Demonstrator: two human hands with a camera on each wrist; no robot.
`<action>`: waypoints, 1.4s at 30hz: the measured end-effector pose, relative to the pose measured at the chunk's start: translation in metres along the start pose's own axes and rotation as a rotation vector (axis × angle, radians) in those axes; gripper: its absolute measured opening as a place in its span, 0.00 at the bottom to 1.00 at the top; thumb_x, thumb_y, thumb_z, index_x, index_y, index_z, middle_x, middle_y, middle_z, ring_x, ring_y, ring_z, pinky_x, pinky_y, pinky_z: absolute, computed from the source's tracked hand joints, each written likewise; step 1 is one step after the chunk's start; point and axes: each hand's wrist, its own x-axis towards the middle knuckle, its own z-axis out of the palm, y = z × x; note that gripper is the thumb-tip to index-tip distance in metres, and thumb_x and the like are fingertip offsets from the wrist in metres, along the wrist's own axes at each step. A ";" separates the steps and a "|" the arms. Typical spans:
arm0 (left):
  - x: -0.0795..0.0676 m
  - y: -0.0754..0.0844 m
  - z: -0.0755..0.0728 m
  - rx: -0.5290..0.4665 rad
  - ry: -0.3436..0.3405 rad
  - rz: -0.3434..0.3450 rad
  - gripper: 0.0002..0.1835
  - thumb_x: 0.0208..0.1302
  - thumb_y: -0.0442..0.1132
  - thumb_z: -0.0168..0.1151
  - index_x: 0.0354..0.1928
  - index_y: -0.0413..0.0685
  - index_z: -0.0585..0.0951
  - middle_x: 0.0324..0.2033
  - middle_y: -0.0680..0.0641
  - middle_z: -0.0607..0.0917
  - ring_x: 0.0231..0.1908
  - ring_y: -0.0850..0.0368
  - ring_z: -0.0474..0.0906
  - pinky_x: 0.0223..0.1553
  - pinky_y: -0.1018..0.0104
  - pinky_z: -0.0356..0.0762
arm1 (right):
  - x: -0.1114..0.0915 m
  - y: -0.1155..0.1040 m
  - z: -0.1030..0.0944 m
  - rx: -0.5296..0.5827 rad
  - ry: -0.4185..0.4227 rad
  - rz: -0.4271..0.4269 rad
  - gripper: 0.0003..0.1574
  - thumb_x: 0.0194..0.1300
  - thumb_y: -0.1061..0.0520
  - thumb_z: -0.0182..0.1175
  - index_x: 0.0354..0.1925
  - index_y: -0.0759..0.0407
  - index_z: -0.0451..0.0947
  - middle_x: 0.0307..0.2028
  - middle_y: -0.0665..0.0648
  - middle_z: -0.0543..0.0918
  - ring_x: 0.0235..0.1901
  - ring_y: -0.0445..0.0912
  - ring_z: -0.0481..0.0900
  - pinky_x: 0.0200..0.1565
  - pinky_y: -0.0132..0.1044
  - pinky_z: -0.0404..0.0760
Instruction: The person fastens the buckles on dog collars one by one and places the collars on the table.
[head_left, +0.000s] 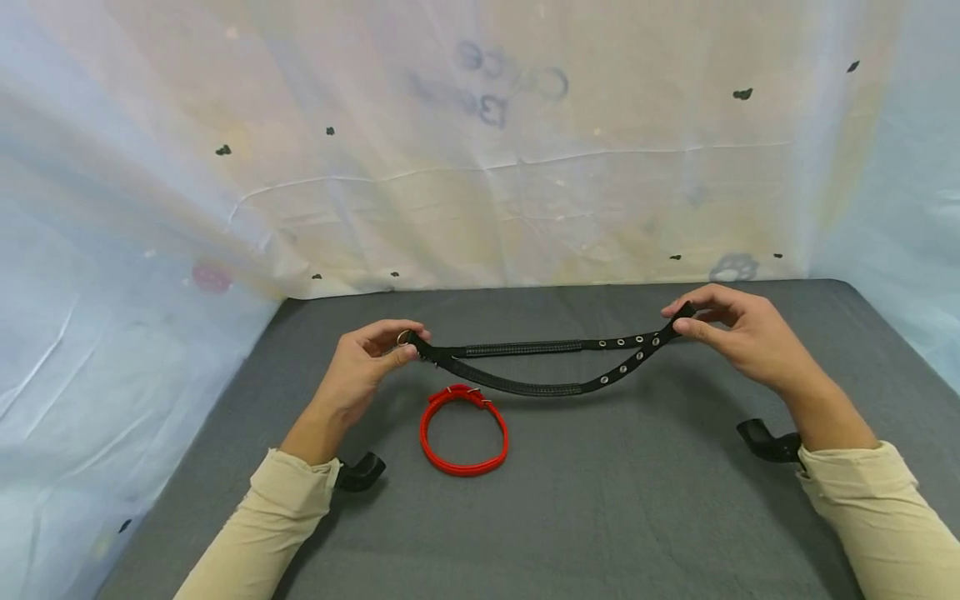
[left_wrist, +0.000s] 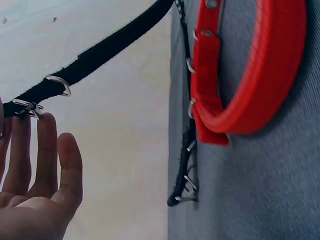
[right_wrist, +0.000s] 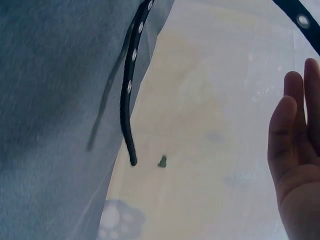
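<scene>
A black collar [head_left: 525,388] with metal eyelets hangs in a sagging curve between both hands. My left hand [head_left: 358,360] pinches its ringed buckle end, and the left wrist view shows metal rings [left_wrist: 59,85] on it. At the other end, my right hand [head_left: 753,337] pinches the strap tip between thumb and fingers. A second black strap [head_left: 522,349], also with eyelets, stretches just behind the sagging one. Its ringed end and its tip [right_wrist: 133,161] look free in the wrist views. Closest to my left hand on the table lies a red buckled collar [head_left: 463,470], closed into a loop.
The grey cloth-covered table [head_left: 600,500] reaches back to a pale patterned curtain [head_left: 525,208], which also hangs at both sides. Black curved mounts [head_left: 362,472] sit at both wrists, beside the rolled beige sleeves [head_left: 277,508].
</scene>
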 end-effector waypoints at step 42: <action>-0.004 0.013 0.026 -0.105 0.123 0.141 0.23 0.65 0.43 0.63 0.60 0.40 0.80 0.35 0.56 0.88 0.44 0.59 0.84 0.50 0.69 0.76 | -0.005 -0.031 0.033 0.133 0.057 -0.089 0.14 0.64 0.67 0.65 0.49 0.63 0.84 0.42 0.32 0.86 0.39 0.31 0.82 0.40 0.20 0.78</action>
